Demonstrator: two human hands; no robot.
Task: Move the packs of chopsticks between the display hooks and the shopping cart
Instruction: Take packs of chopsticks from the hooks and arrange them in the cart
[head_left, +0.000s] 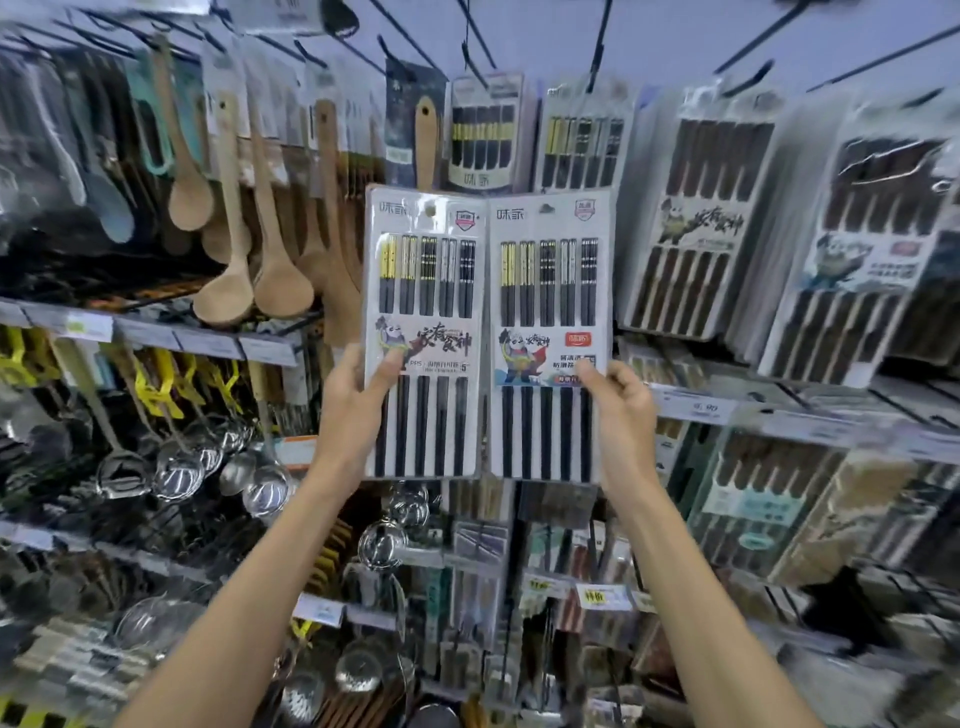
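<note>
Two flat packs of black chopsticks are held upright side by side in front of the display. My left hand (358, 400) grips the left pack (426, 291) by its left edge, thumb on the front label. My right hand (621, 410) grips the right pack (550, 291) by its right edge, thumb on the label. Behind them, more chopstick packs (483, 135) hang on black display hooks (597, 47), one similar pack (582, 140) straight above the right one. The shopping cart is not in view.
Wooden spoons (228, 249) hang at the left above a shelf rail with price tags (208, 343). Metal ladles and strainers (182, 467) hang lower left. Brown chopstick packs (706, 223) fill the hooks at the right, with more packs below (758, 499).
</note>
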